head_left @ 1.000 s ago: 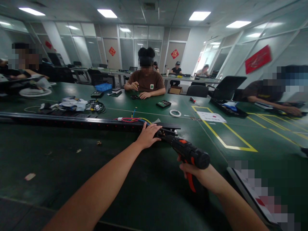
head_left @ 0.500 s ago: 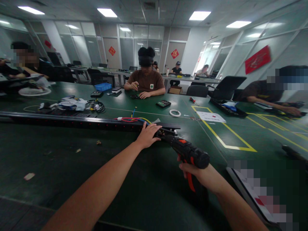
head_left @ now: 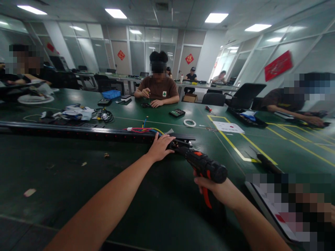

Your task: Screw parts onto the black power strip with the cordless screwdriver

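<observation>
A long black strip (head_left: 78, 130) runs across the green table (head_left: 65, 174), with red, blue and yellow wires (head_left: 142, 130) coming out near its right end. My left hand (head_left: 160, 148) lies on that end, fingers resting over it. My right hand (head_left: 213, 188) grips a black and orange electric screwdriver (head_left: 202, 165) by its handle. The tool's tip points at the strip's end, right beside my left hand.
A person in a brown shirt (head_left: 158, 89) works across the table, and others sit at far left and right. A white tape roll (head_left: 190, 122), a paper sheet (head_left: 229, 127), a blue bin (head_left: 111, 94) and a cable bundle (head_left: 104, 115) lie farther back. A dark tool (head_left: 268, 164) reaches in at right.
My hands and the screwdriver have stayed put. A dark tool has come in from the right edge toward the yellow floor marking on the table.
</observation>
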A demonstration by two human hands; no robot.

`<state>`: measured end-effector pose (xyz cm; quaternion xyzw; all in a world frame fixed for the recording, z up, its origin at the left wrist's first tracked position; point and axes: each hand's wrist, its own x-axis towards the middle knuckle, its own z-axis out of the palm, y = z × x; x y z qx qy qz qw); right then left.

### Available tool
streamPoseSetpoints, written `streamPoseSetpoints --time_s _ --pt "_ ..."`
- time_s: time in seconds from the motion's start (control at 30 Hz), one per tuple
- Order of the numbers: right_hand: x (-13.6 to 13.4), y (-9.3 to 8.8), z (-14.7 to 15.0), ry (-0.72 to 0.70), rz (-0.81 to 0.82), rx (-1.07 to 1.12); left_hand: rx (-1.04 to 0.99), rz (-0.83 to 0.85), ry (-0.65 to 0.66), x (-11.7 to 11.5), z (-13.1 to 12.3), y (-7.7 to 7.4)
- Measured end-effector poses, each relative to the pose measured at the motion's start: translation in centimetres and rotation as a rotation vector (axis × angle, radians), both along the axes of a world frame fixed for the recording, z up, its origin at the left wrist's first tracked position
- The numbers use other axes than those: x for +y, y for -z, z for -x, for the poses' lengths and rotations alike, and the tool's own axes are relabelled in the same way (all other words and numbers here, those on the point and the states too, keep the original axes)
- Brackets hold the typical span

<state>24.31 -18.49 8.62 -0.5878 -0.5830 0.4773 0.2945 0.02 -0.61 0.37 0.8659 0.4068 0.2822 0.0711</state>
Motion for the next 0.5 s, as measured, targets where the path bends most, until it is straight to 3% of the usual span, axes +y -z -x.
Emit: streamPoseSetpoints --time_s 0.5 --pt "0.21 0.18 -0.19 -0.014 -0.004 0.000 0.004 0.008 0.004 0.02 0.01 -0.03"
